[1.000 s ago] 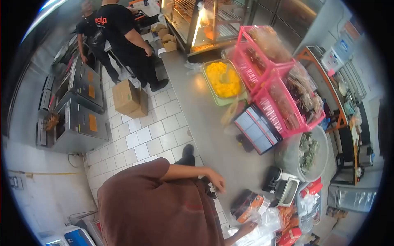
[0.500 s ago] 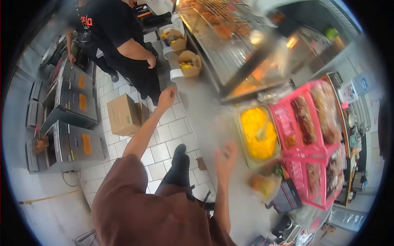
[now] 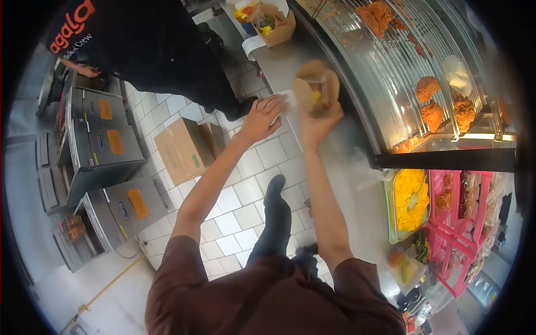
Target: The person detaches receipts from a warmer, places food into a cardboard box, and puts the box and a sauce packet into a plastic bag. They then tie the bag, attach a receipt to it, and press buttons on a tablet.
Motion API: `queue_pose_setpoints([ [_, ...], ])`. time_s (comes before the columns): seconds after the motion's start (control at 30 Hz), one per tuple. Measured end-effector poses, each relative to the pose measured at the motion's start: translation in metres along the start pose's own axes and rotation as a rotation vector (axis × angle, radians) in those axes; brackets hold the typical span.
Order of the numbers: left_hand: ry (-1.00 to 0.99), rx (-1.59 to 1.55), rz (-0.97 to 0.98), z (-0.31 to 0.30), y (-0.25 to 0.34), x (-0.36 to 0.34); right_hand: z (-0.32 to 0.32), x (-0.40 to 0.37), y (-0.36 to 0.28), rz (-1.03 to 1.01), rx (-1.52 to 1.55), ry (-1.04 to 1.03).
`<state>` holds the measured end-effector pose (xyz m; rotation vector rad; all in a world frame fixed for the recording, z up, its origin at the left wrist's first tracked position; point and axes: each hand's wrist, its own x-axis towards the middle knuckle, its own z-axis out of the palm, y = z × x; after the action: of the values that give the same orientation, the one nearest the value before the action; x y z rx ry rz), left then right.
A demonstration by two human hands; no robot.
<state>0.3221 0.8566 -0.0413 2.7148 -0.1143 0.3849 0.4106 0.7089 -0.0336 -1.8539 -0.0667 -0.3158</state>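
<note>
My right hand (image 3: 324, 120) is closed round the near side of a brown cardboard food box (image 3: 316, 89) over the steel counter. Yellow pieces show inside that open box. To its left, my left hand (image 3: 263, 118) is at the counter's edge with its fingers partly spread, touching or just over a white paper slip (image 3: 286, 103). Farther up the counter stands another open brown box (image 3: 272, 25) with yellow and dark items in it.
A glass-fronted case with fried pieces (image 3: 427, 89) borders the counter on the right. Below it are a tray of yellow food (image 3: 410, 200) and pink baskets (image 3: 455, 223). A co-worker in black (image 3: 151, 50) stands at upper left. A cardboard carton (image 3: 181, 151) rests on the tiled floor.
The view has moved up along the counter. My right hand has gone from hovering over the counter to holding a box, and my left hand has reached the counter edge.
</note>
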Motion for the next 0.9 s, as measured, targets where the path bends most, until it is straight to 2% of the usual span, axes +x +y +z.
queue_pose_setpoints([
  [0.07, -0.018, -0.013, 0.009, -0.001, 0.006, -0.004, -0.046, -0.026, -0.003, -0.003, 0.093, -0.021],
  [0.13, -0.025, -0.028, 0.067, 0.0, 0.015, -0.008, -0.107, -0.062, 0.015, 0.096, 0.046, -0.13],
  [0.2, -0.059, -0.025, 0.11, 0.0, 0.033, -0.013, -0.178, -0.107, 0.014, 0.145, -0.171, -0.114],
  [0.27, -0.107, -0.031, 0.166, 0.004, 0.053, -0.017, -0.255, -0.141, 0.004, -0.089, -0.733, -0.147],
  [0.37, -0.178, -0.081, 0.246, 0.009, 0.083, -0.021, -0.331, -0.167, -0.035, 0.043, -0.757, -0.053],
  [0.5, -0.256, -0.139, 0.347, 0.026, 0.14, -0.033, -0.409, -0.208, -0.036, 0.097, -0.703, 0.111],
  [0.63, -0.344, -0.198, 0.43, 0.04, 0.204, -0.048, -0.464, -0.251, -0.028, 0.116, -0.87, 0.27],
  [0.7, -0.381, -0.236, 0.469, 0.05, 0.24, -0.055, -0.489, -0.275, -0.02, 0.226, -0.681, 0.386],
  [0.73, -0.402, -0.225, 0.488, 0.056, 0.26, -0.06, -0.501, -0.284, -0.014, 0.189, -0.71, 0.445],
  [0.9, -0.495, -0.247, 0.624, 0.09, 0.373, -0.101, -0.597, -0.34, 0.011, 0.302, -0.85, 0.428],
])
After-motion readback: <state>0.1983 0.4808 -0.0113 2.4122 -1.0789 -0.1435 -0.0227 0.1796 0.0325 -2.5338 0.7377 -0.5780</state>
